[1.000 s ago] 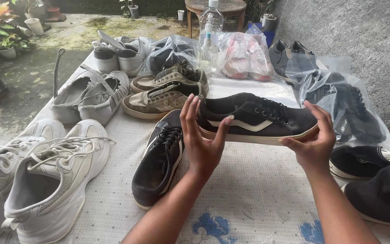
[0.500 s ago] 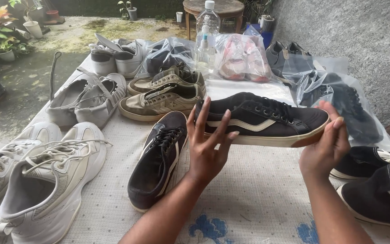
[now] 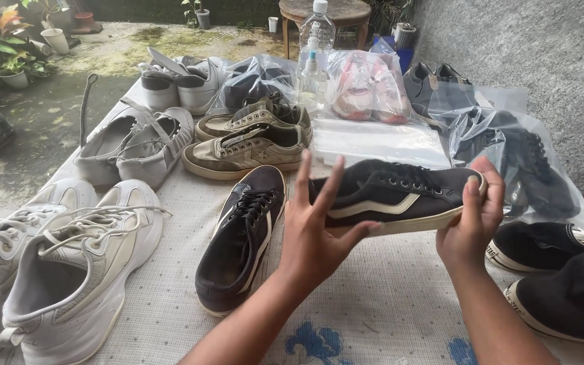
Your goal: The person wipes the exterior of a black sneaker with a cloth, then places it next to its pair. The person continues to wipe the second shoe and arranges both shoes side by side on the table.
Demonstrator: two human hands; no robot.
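Note:
I hold a black low sneaker (image 3: pixel 393 196) with a white side stripe and pale sole sideways above the table. My left hand (image 3: pixel 315 233) cups its heel end with fingers spread. My right hand (image 3: pixel 471 223) grips its toe end. The matching black sneaker (image 3: pixel 241 236) lies flat on the white woven cloth (image 3: pixel 386 304), just left of my left hand.
White sneakers (image 3: pixel 69 263) sit at the near left, grey ones (image 3: pixel 133 142) and an olive pair (image 3: pixel 248 138) behind. Bagged shoes (image 3: pixel 366 88) and a clear bottle (image 3: pixel 317 40) stand at the back. Black sneakers (image 3: pixel 562 270) lie at the right beside a grey wall.
Both hands have brought the black sneaker slightly lower and closer to me. My right hand has curled tighter over its toe.

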